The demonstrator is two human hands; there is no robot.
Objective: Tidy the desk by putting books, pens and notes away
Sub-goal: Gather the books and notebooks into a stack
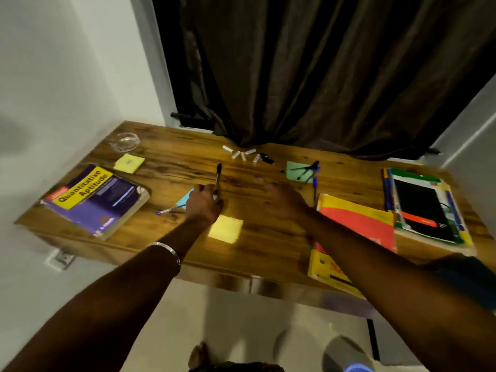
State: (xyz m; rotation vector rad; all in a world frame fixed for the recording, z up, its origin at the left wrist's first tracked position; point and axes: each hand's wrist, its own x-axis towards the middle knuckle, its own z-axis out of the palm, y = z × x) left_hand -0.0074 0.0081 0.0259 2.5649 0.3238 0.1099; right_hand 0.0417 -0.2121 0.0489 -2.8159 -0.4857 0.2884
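Landmark: all places are given from the pale yellow square sticky pad (226,228) near the front edge of your brown wooden desk (268,245).
Thick purple book with yellow title band (94,200): far to the left of the pad, lying flat, not touched.
Small yellow note (129,162): left and behind the pad, near a clear glass dish (125,141).
Blue note (183,201): just left-behind the pad, partly under your left wrist; a thin blue pen (170,209) lies at its front edge.
Left hand (204,202): just behind the pad, fingers curled around the lower end of a black-capped pen (218,178), which stands nearly upright above the desk.
Right hand (284,201): right and behind the pad, low over the desk; whether its fingers are apart or together I cannot tell, because of blur.
Loose blue pens (314,183): just behind and right of your right hand, beside a green note (296,171).
Yellow and red book (354,224): right of the pad, under your right forearm.
Step in hand: I judge you are collecting pens, one already held.
Next move: probably reach the right hand a little forward to the blue pens and pinch one low.
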